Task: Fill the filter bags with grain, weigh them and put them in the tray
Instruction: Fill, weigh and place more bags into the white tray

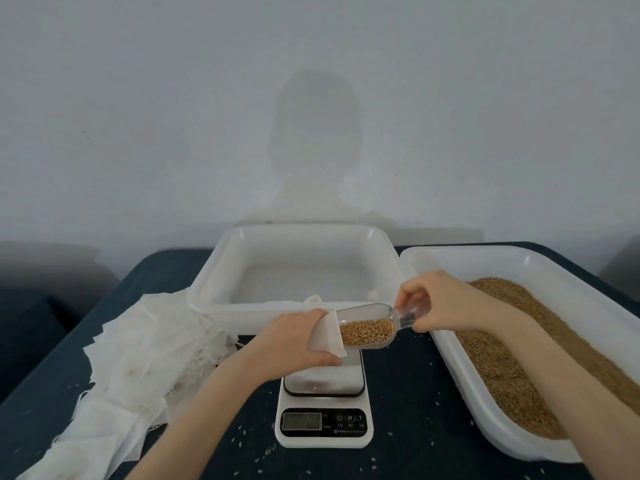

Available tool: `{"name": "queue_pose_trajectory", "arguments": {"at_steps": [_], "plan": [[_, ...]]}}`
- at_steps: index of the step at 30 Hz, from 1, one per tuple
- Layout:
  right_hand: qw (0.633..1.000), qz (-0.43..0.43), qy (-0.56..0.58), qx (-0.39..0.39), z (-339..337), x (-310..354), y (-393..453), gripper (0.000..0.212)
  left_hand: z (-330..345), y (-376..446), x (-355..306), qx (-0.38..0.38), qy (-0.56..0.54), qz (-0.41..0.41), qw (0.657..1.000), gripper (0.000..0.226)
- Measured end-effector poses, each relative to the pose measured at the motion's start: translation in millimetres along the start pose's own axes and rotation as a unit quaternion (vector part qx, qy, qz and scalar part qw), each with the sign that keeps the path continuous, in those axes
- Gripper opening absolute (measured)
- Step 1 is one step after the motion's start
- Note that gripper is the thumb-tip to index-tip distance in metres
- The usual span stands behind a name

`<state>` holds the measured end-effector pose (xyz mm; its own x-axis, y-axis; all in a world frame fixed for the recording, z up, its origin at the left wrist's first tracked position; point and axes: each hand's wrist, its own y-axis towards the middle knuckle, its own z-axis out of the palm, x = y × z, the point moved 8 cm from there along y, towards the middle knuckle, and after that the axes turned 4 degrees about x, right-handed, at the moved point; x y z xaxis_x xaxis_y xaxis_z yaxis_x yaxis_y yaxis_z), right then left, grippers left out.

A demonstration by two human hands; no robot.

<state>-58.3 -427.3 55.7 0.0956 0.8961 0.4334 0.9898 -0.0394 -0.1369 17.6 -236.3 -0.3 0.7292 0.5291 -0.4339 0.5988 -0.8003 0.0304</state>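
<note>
So from the head cam, the left hand (297,342) is curled round a white filter bag (327,336), holding its mouth open just above the platform of the kitchen scale (323,403). Right hand (434,303) pinches the handle of a clear plastic scoop (372,323), lying nearly level with its open end poked into the bag's mouth and a load of brown grain (367,332) sitting inside it. Off to the right there's a white tub of grain (512,358), and the right forearm crosses over it. Behind the scale sits the white tray (294,268). A messy pile of spare filter bags (138,358) is heaped on the left of the dark blue table (412,393), with loose kernels scattered around the scale. Can't read the scale display, too blurry.
</note>
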Motion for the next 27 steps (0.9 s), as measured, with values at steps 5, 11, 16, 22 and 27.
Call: {"name": "queue_pose_trajectory", "arguments": {"at_steps": [5, 11, 16, 22, 27], "plan": [[1.0, 0.008, 0.002, -0.004, -2, 0, -1, 0.028, 5, 0, 4, 0.005, -0.052, -0.008, 0.999, 0.077], [0.998, -0.017, -0.065, -0.002, -21, 23, -1, 0.024, 7, 2, 5, -0.012, -0.083, -0.023, 0.996, 0.058], [0.97, -0.059, -0.231, -0.04, -45, 59, 0, 0.034, 8, 8, 6, -0.035, -0.145, -0.037, 0.988, 0.055], [0.927, -0.06, -0.367, -0.038, -49, 88, 2, 0.041, 10, 12, -1, -0.061, -0.152, -0.036, 0.986, 0.035], [0.929, -0.046, -0.367, -0.025, -49, 94, 0, 0.043, 11, 12, -1, -0.067, -0.155, -0.039, 0.985, 0.035]]}}
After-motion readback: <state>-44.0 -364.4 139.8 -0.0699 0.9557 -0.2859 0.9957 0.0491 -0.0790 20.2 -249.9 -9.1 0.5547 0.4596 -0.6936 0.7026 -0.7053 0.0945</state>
